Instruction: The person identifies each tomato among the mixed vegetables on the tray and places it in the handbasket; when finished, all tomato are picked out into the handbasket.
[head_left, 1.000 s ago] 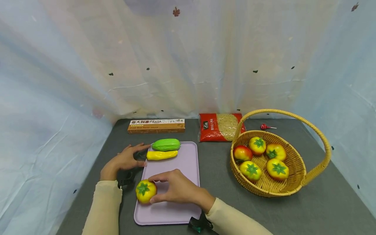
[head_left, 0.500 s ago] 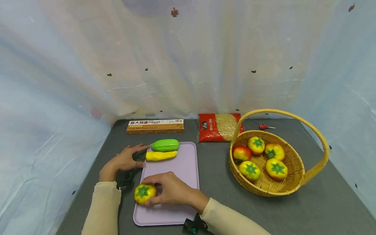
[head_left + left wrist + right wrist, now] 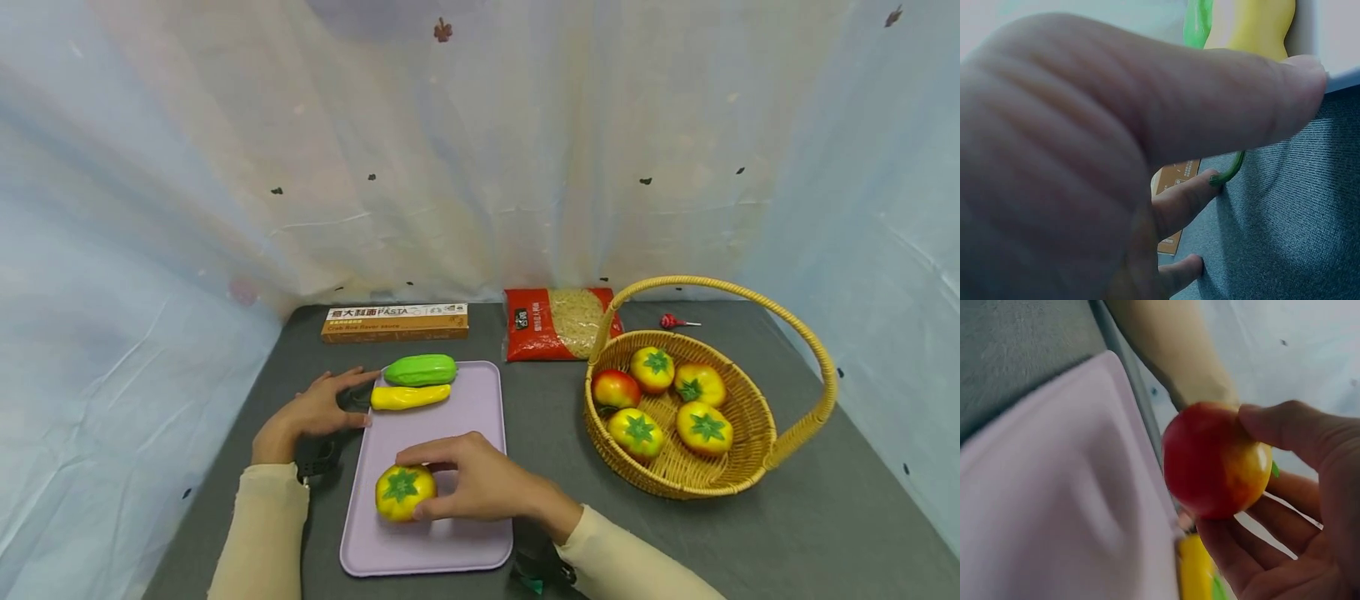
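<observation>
My right hand [image 3: 483, 482] grips a yellow-and-red tomato [image 3: 405, 493] with a green star-shaped calyx, thumb at the near side and fingers at the far side. In the right wrist view the red underside of the tomato [image 3: 1200, 465] shows, held up off the lilac tray [image 3: 480, 421]. My left hand [image 3: 318, 407] lies at the left rim of the tray with fingers spread and fairly straight; its thumb tip is at the rim. Just right of it, a green gourd-like vegetable [image 3: 422, 370] and a yellow pepper [image 3: 410, 397] lie side by side on the tray's far part.
A wicker basket [image 3: 621, 468] with a tall handle stands at the right, holding several similar tomatoes [image 3: 704, 427]. Along the back are a pasta box [image 3: 395, 322], a red pasta bag [image 3: 534, 325] and a red lollipop [image 3: 670, 321]. A patterned cloth hangs behind the grey table.
My right hand closed further around the tomato half a second ago, then moved it right from the tray's left edge and lifted it. The left hand stays in place.
</observation>
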Demonstrator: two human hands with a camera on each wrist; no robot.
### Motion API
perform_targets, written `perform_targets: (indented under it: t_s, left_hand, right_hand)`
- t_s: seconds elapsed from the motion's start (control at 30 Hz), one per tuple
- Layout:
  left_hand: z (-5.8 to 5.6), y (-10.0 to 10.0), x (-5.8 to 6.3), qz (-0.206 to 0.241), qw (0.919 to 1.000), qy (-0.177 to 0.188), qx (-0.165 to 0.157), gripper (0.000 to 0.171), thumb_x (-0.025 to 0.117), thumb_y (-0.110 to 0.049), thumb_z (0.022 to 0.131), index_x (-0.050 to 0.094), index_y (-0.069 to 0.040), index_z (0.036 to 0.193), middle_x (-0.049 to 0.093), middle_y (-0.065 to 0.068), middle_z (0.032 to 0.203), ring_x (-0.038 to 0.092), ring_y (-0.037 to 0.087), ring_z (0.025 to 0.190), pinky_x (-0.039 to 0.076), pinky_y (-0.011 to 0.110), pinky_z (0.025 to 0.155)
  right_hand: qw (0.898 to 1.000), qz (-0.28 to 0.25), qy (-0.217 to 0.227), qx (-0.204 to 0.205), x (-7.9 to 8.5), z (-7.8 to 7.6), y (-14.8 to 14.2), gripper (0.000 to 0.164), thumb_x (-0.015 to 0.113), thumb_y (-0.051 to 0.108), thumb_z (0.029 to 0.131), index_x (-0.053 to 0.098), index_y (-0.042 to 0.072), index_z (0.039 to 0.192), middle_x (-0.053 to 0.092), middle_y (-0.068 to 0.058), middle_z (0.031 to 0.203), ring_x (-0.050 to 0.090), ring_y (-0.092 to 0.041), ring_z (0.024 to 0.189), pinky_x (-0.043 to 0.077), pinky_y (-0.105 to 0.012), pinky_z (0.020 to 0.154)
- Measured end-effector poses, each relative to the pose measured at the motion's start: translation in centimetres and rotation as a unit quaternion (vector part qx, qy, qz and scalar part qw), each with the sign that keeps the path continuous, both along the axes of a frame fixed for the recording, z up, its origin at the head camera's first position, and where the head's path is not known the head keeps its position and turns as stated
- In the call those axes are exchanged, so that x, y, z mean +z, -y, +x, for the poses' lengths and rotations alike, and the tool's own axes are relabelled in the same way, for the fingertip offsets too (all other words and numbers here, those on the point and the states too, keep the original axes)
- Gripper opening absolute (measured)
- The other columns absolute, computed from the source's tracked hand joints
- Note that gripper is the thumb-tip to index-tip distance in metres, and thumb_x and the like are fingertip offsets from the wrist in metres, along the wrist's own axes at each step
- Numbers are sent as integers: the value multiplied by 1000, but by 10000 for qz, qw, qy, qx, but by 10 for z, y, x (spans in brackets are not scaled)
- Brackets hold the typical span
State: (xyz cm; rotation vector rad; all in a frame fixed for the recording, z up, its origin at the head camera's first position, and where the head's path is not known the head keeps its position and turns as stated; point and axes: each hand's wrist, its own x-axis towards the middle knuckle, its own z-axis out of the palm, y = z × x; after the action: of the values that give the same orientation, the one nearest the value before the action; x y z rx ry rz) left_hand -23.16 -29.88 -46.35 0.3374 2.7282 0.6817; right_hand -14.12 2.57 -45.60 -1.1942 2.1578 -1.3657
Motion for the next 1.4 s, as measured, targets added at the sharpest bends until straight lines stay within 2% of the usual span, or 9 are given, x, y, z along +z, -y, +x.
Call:
perform_targets:
  t_s: [0.13,0.33,0.43,0.6,0.73,0.93,1.03,1.2,1.4]
  left_hand:
    - [-1,-1,0,-46,10000,11,24,85,86,-39,94,47,-22,168,29,29,177,10,73,158,8,102,105]
    - [0,-1,0,-106,9999,34,42,86,86,-39,93,47,-22,168,29,28,177,10,73,158,7,102,105]
    - [0,-1,0,-112,9999,52,64,86,86,-39,93,47,-23,168,28,28,177,10,72,159,7,102,106]
    - [0,-1,1,-136,9998,49,118,86,86,-41,93,47,-23,168,29,27,178,10,71,159,8,101,107]
    - [0,-1,1,-135,9998,51,108,86,86,-41,93,47,-23,168,29,27,178,10,71,159,8,101,108]
    - [1,-2,2,-89,9999,65,85,87,86,-40,93,47,-21,168,28,28,177,10,72,158,7,101,107]
    - [2,-2,2,-75,9999,74,92,87,86,-40,93,47,-21,168,28,28,177,9,72,159,6,101,107]
    - [1,-2,1,-98,9999,77,104,87,86,-40,93,47,-22,168,28,28,178,9,72,159,7,101,108]
    - [1,-2,1,-87,9999,67,130,86,86,-40,93,47,-22,168,28,28,177,10,72,159,7,100,108]
  right_hand:
    - [9985,-287,367,-290,10,-1,-39,56,90,22,94,71,21,146,72,7,147,69,-7,129,57,-39,115]
    - [9935,-540,107,-1001,23,-2,-111,56,85,18,97,68,18,151,71,0,148,70,-16,131,56,-28,113]
    - [9854,-702,42,-1553,32,0,-146,58,85,12,97,68,20,151,71,-2,149,71,-17,131,56,-26,112]
    - [9687,-902,-199,-2304,42,0,-198,58,81,0,97,66,11,152,68,-6,153,71,-11,131,58,-23,107]
    - [9540,-945,-430,-2812,42,-1,-232,57,77,-7,97,64,3,152,69,2,152,71,-5,130,60,-21,101]
    - [9313,-786,-663,-3494,39,3,-259,55,77,-6,97,65,2,150,70,10,149,70,2,128,58,-15,100]
    - [9237,-547,-673,-3733,37,6,-267,54,78,0,100,64,2,152,68,3,152,67,7,129,56,-12,100]
    - [9078,159,-740,-4126,31,10,-275,55,80,19,103,63,3,153,65,-20,153,58,19,127,50,-5,100]
    - [8914,634,-903,-4396,29,10,-278,58,81,30,102,64,9,153,65,-22,154,50,25,124,45,1,96]
